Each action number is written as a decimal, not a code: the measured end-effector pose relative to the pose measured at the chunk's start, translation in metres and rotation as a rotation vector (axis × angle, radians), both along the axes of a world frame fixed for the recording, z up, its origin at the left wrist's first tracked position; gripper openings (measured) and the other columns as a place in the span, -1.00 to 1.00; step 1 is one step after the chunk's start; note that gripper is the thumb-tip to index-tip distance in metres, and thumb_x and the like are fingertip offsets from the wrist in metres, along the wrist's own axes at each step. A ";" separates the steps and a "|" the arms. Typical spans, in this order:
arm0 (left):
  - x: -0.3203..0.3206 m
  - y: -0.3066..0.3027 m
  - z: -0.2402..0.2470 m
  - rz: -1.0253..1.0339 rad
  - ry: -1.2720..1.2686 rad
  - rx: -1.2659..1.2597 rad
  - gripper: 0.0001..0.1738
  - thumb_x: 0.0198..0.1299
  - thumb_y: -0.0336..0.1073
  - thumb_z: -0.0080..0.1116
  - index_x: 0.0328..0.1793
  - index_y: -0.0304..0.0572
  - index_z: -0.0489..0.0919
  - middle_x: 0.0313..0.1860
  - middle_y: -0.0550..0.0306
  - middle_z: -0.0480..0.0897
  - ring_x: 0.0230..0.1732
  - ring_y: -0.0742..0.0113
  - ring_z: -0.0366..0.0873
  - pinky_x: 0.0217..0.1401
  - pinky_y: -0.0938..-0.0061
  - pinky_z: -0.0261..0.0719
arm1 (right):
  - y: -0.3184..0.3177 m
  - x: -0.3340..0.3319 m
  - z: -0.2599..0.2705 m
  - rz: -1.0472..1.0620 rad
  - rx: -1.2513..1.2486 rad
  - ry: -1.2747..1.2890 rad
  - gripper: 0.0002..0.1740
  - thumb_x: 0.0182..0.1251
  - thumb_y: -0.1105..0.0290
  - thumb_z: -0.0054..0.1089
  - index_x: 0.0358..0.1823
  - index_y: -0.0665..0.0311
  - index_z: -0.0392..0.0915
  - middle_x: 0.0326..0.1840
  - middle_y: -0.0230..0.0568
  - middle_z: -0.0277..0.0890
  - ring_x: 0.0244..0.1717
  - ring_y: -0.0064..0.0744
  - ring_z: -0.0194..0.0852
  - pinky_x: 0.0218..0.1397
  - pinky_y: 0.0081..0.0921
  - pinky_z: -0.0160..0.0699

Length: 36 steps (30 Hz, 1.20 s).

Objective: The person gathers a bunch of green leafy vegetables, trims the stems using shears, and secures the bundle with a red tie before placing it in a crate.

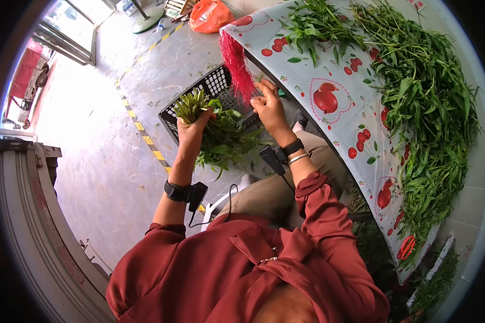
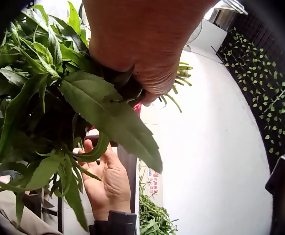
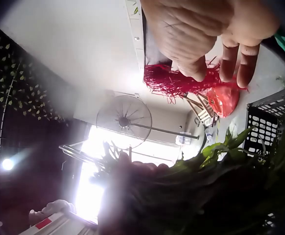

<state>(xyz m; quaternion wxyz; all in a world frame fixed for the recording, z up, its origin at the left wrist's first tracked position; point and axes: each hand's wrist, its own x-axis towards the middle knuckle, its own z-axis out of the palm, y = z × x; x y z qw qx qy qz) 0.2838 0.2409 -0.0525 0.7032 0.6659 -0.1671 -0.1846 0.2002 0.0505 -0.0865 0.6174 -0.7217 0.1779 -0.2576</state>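
Note:
My left hand (image 1: 195, 126) grips a bunch of leafy green stems (image 1: 229, 137). Its cut ends stick up past the thumb in the head view, while the leaves hang below. In the left wrist view, broad leaves (image 2: 108, 117) cover part of the same hand. My right hand (image 1: 270, 110) is raised beside the table corner, at a hank of red plastic strands (image 1: 236, 67) hanging over the edge. Seen from the right wrist, its fingers (image 3: 228, 63) are extended and spread, overlapping the red strands (image 3: 181, 82).
A black plastic crate (image 1: 215, 81) stands on the floor beneath the bunch. Loose greens (image 1: 425, 102) are heaped along the cherry-patterned tablecloth (image 1: 302, 81) at right, with orange-handled scissors (image 1: 407, 247) near its front corner. Beyond lies an orange bag (image 1: 210, 15); a fan (image 3: 124, 121) stands behind.

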 end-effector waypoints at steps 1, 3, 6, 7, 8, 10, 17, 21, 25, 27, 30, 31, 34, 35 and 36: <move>0.000 0.000 0.000 0.001 0.001 0.002 -0.88 0.17 -0.35 0.15 -0.35 -0.24 0.59 -0.44 0.21 0.63 -0.41 0.54 0.51 -0.31 0.61 0.44 | -0.001 0.001 -0.003 0.003 -0.012 0.005 -0.52 0.11 0.59 0.07 0.13 0.49 0.32 0.29 -0.07 0.11 -0.14 -0.43 0.47 -0.09 -0.57 0.51; 0.000 0.001 0.000 0.004 -0.002 0.004 -0.87 0.17 -0.34 0.15 -0.37 -0.24 0.60 -0.44 0.22 0.63 -0.41 0.54 0.50 -0.31 0.62 0.43 | -0.002 0.004 -0.008 0.008 -0.053 -0.016 -0.52 0.11 0.59 0.08 0.13 0.49 0.32 0.28 -0.07 0.13 -0.11 -0.40 0.46 -0.07 -0.56 0.50; 0.001 0.001 0.000 0.005 0.002 0.016 -0.87 0.17 -0.35 0.14 -0.38 -0.24 0.60 -0.44 0.23 0.63 -0.41 0.54 0.49 -0.30 0.62 0.43 | -0.001 0.007 -0.009 0.010 -0.070 -0.033 -0.53 0.10 0.59 0.09 0.11 0.48 0.35 0.24 -0.07 0.19 -0.06 -0.36 0.44 -0.04 -0.55 0.49; 0.001 0.001 -0.001 0.005 0.002 0.017 -0.87 0.17 -0.35 0.14 -0.38 -0.24 0.60 -0.44 0.23 0.63 -0.41 0.54 0.49 -0.30 0.62 0.43 | 0.000 0.007 -0.008 0.011 -0.043 -0.025 -0.54 0.09 0.59 0.10 0.09 0.47 0.37 0.21 -0.07 0.24 -0.03 -0.34 0.43 -0.03 -0.55 0.48; 0.001 0.000 -0.001 0.003 -0.006 0.022 -0.87 0.17 -0.35 0.14 -0.38 -0.24 0.60 -0.44 0.23 0.63 -0.41 0.55 0.49 -0.30 0.62 0.43 | 0.000 0.007 -0.008 0.010 -0.042 -0.025 -0.54 0.09 0.59 0.10 0.09 0.47 0.37 0.21 -0.07 0.24 -0.03 -0.34 0.43 -0.03 -0.55 0.48; 0.001 0.001 -0.001 0.001 -0.014 0.029 -0.87 0.17 -0.35 0.14 -0.38 -0.24 0.60 -0.44 0.23 0.63 -0.41 0.55 0.49 -0.30 0.62 0.42 | 0.001 0.007 -0.006 0.037 0.025 -0.040 -0.58 0.09 0.59 0.11 0.05 0.45 0.41 0.10 -0.09 0.36 -0.08 -0.38 0.45 -0.03 -0.56 0.48; -0.004 -0.004 0.006 0.018 0.032 0.005 -0.87 0.11 -0.35 0.18 -0.43 -0.23 0.60 -0.51 0.34 0.58 -0.45 0.61 0.43 -0.34 0.65 0.34 | 0.004 0.002 -0.003 0.017 -0.015 -0.034 -0.66 0.11 0.58 0.12 -0.03 0.46 0.45 -0.13 -0.20 0.50 -0.20 -0.49 0.48 -0.10 -0.57 0.50; -0.005 -0.005 0.005 0.013 0.047 0.003 -0.87 0.10 -0.34 0.20 -0.43 -0.23 0.60 -0.50 0.34 0.58 -0.45 0.61 0.43 -0.35 0.65 0.34 | 0.005 -0.001 0.002 -0.006 0.197 -0.060 -0.79 0.15 0.54 0.13 -0.16 0.43 0.51 -0.30 -0.31 0.53 -0.31 -0.61 0.48 -0.22 -0.64 0.50; -0.006 -0.007 0.005 0.002 0.040 0.030 -0.87 0.09 -0.33 0.20 -0.44 -0.22 0.60 -0.50 0.34 0.58 -0.45 0.61 0.43 -0.35 0.65 0.35 | 0.005 -0.005 0.011 -0.071 0.290 -0.041 -0.89 0.18 0.49 0.13 -0.30 0.38 0.56 -0.46 -0.39 0.53 -0.47 -0.66 0.49 -0.41 -0.70 0.49; -0.006 -0.008 0.006 -0.004 0.037 0.031 -0.86 0.10 -0.33 0.20 -0.44 -0.22 0.60 -0.50 0.34 0.58 -0.45 0.61 0.43 -0.35 0.65 0.35 | 0.006 -0.008 0.018 -0.100 0.270 -0.014 -0.90 0.18 0.48 0.13 -0.33 0.36 0.57 -0.49 -0.41 0.52 -0.49 -0.66 0.49 -0.47 -0.70 0.48; -0.005 -0.011 0.008 -0.015 0.022 0.035 -0.86 0.10 -0.33 0.20 -0.44 -0.22 0.61 -0.50 0.34 0.58 -0.45 0.62 0.43 -0.35 0.65 0.35 | 0.006 -0.011 0.018 -0.135 0.207 0.008 -0.92 0.17 0.48 0.14 -0.36 0.33 0.58 -0.47 -0.42 0.51 -0.51 -0.66 0.50 -0.54 -0.70 0.45; -0.005 -0.012 0.009 -0.016 0.022 0.036 -0.86 0.10 -0.33 0.20 -0.44 -0.22 0.61 -0.50 0.34 0.58 -0.45 0.62 0.43 -0.35 0.65 0.35 | 0.005 -0.012 0.017 -0.143 0.166 0.002 -0.92 0.16 0.49 0.15 -0.36 0.33 0.58 -0.42 -0.41 0.50 -0.51 -0.65 0.50 -0.56 -0.70 0.44; 0.000 -0.018 0.012 -0.031 -0.015 0.016 -0.86 0.10 -0.33 0.20 -0.44 -0.23 0.60 -0.51 0.34 0.58 -0.45 0.61 0.43 -0.35 0.66 0.34 | 0.005 -0.017 0.014 -0.145 0.086 -0.047 -0.92 0.15 0.49 0.16 -0.38 0.36 0.58 -0.26 -0.37 0.44 -0.52 -0.64 0.50 -0.56 -0.73 0.43; 0.003 -0.022 0.015 -0.028 -0.031 0.027 -0.86 0.09 -0.33 0.20 -0.43 -0.24 0.60 -0.51 0.33 0.58 -0.45 0.61 0.43 -0.35 0.65 0.35 | 0.004 -0.018 0.014 -0.142 0.083 -0.054 -0.92 0.15 0.49 0.16 -0.38 0.36 0.58 -0.26 -0.37 0.44 -0.52 -0.64 0.50 -0.56 -0.73 0.43; 0.007 -0.026 0.017 -0.022 -0.046 0.039 -0.86 0.09 -0.32 0.20 -0.43 -0.24 0.60 -0.50 0.33 0.58 -0.45 0.60 0.43 -0.34 0.65 0.36 | 0.004 -0.021 0.014 -0.143 0.091 -0.036 -0.92 0.14 0.49 0.17 -0.39 0.37 0.57 -0.20 -0.36 0.40 -0.52 -0.64 0.49 -0.56 -0.74 0.43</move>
